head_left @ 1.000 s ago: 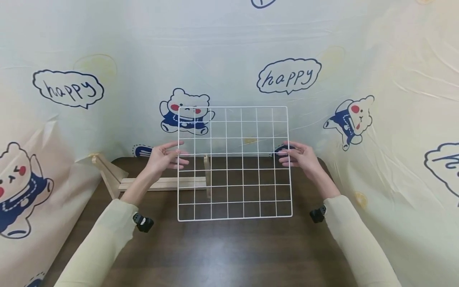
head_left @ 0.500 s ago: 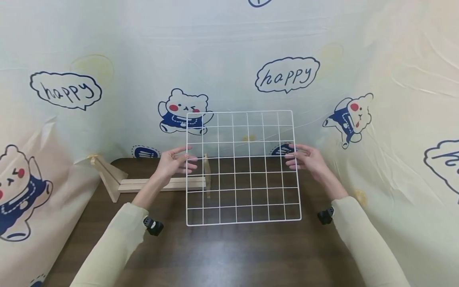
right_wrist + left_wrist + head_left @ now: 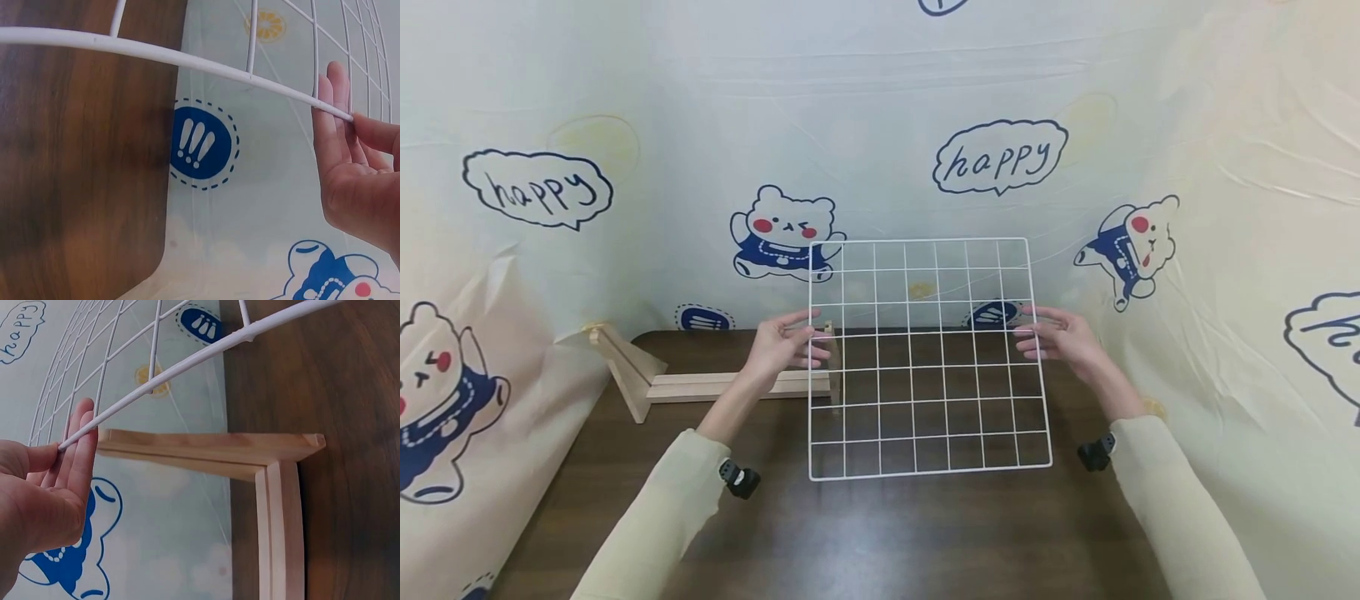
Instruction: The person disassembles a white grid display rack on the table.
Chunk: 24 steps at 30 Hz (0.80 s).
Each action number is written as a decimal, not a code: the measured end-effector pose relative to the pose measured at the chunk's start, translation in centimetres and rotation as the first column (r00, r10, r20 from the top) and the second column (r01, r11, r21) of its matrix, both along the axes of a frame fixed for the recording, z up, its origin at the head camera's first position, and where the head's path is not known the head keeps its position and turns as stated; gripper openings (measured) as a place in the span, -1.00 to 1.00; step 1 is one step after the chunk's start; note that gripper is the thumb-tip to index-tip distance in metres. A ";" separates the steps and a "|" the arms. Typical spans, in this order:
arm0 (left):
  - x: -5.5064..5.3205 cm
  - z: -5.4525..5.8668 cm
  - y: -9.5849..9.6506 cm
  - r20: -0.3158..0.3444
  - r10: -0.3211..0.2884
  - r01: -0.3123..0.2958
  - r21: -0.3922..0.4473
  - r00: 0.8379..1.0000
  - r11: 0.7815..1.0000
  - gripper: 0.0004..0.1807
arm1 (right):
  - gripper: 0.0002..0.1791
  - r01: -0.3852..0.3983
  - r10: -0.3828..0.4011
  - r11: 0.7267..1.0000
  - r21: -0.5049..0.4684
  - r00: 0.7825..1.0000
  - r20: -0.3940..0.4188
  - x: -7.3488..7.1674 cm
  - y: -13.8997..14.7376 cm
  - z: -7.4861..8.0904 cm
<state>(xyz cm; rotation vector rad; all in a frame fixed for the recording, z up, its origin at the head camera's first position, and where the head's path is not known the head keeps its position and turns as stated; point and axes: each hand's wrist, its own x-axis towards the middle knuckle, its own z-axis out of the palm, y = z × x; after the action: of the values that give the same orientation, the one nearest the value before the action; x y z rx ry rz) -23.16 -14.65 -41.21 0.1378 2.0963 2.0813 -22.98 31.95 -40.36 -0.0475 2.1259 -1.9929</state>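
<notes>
A white wire grid panel [image 3: 895,367] is held upright above the table in the head view, its bottom edge tipped slightly. My left hand [image 3: 778,346] pinches its left side wire between thumb and fingers. On the opposite side wire, my right hand [image 3: 1063,337] has the same kind of pinch. Close up in the left wrist view, the thumb presses the thick edge wire while the fingers [image 3: 81,465] lie behind it. The right wrist view shows the thumb [image 3: 372,131] against the edge wire, with the fingers behind the mesh.
A pale wooden stand [image 3: 700,387] with two slanted ends and a grooved crossbar sits at the back left of the dark wooden table [image 3: 865,533]. Its right end is partly behind the grid. A printed cloth [image 3: 880,100] with bears and "happy" bubbles surrounds the table's back and sides.
Both hands have carried the grid panel to the right and slightly down, away from most of the wooden stand. The stand has stayed in place.
</notes>
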 end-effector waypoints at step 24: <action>0.6 -1.4 5.1 -0.100 0.027 -0.031 -0.040 0.995 0.999 -0.55 | -0.49 0.034 -0.039 0.995 0.093 0.998 0.051 1.2 4.1 -0.2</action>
<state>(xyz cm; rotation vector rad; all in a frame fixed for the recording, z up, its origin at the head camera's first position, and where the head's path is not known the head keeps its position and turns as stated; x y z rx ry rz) -22.59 -9.53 -42.62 0.2111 2.2096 2.0869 -21.82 36.03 -40.52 0.0598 2.1971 -1.8911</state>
